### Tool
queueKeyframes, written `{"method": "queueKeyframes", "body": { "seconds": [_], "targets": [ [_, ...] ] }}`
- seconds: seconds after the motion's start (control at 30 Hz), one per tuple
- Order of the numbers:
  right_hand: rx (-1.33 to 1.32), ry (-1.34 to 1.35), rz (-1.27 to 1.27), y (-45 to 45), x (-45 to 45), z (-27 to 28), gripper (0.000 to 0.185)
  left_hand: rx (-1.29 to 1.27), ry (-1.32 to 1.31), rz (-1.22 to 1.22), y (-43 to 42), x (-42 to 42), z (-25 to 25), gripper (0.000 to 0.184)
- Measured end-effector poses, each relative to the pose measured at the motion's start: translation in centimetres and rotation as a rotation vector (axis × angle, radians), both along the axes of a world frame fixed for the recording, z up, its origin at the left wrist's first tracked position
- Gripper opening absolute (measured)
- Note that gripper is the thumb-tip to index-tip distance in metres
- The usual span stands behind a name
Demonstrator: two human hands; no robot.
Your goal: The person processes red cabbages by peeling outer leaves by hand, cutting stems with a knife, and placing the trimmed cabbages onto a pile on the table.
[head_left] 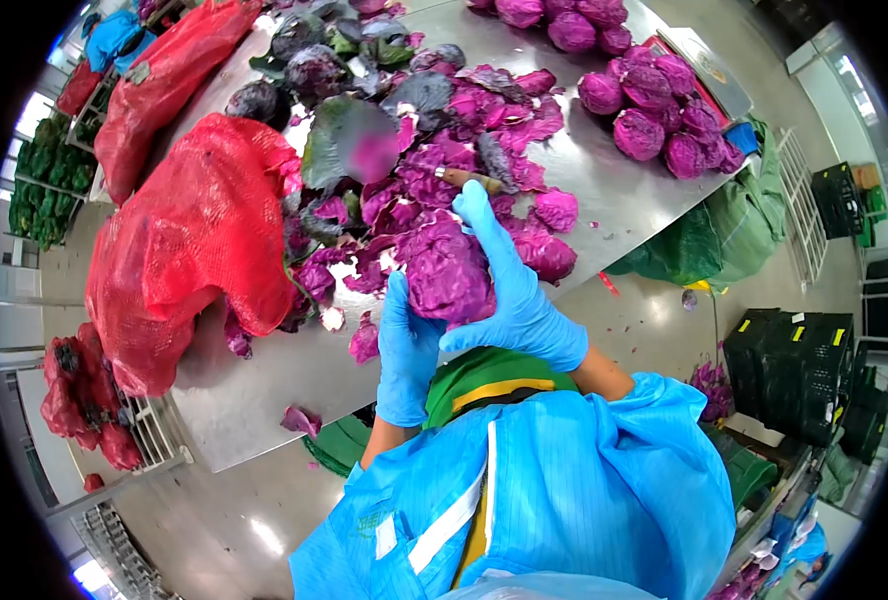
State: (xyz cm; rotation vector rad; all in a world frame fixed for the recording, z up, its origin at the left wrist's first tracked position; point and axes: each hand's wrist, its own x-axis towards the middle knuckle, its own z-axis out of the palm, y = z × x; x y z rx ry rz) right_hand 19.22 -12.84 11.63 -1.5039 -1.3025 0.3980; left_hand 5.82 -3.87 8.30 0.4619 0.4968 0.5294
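Note:
Both my hands, in blue gloves, hold a purple cabbage (448, 268) between them over the near edge of the metal table (254, 408). My left hand (406, 350) supports its left and lower side. My right hand (514, 300) wraps its right side, with the index finger stretched forward. Just beyond that fingertip lies a knife with a wooden handle (470, 180), its blade hard to make out among the leaves. Loose purple leaves (434, 165) and darker outer leaves are heaped behind the cabbage.
Red mesh sacks (199, 245) lie along the table's left side. Several trimmed cabbages (654, 100) are piled at the back right, beside a metal scale (706, 72). Green sacks (714, 235) hang near the right edge. Black crates (789, 370) stand on the floor at right.

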Motion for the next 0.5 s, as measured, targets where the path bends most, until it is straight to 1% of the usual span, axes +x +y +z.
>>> {"method": "queueKeyframes", "body": {
  "seconds": [0.03,0.07,0.13,0.17,0.27,0.3,0.33,0.4,0.43,0.47,0.5],
  "targets": [
    [0.109,0.07,0.019,-0.4,0.8,-0.5,0.137,-0.075,-0.037,0.007,-0.2,0.7,-0.1,0.059],
    [0.043,0.189,0.01,-1.6,1.6,0.2,0.136,-0.116,-0.09,-0.017,-0.5,1.4,-0.5,0.06],
    [0.078,0.302,-0.032,-3.2,3.4,0.4,0.132,-0.197,-0.193,-0.061,-1.0,3.0,-1.0,0.06],
    [0.004,0.37,-0.015,-4.5,4.4,1.0,0.129,-0.175,-0.128,-0.03,-1.8,3.9,-0.8,0.065],
    [-0.086,0.486,0.021,-6.9,6.5,1.6,0.126,0.242,-0.035,-0.082,-3.7,7.5,0.8,0.068],
    [-0.04,0.445,0.04,-7.4,7.0,0.7,0.123,0.302,-0.041,-0.119,-4.4,8.8,0.8,0.07],
    [-0.029,0.439,0.022,-8.2,8.0,-0.1,0.122,0.419,0.006,-0.104,-5.5,10.1,1.9,0.068],
    [-0.002,0.428,-0.005,-9.4,10.0,-1.2,0.121,0.455,-0.013,-0.144,-6.6,12.3,1.6,0.061],
    [0.015,0.47,-0.014,-10.4,10.8,-0.7,0.116,0.52,0.042,-0.115,-7.3,13.3,1.8,0.055],
    [0.069,0.551,0.01,-11.3,11.6,-0.9,0.115,0.583,0.097,-0.087,-8.0,14.2,2.0,0.051],
    [0.122,0.632,0.036,-12.2,12.5,-1.1,0.114,0.691,0.21,-0.112,-8.0,14.6,1.5,0.049]
  ]
}}
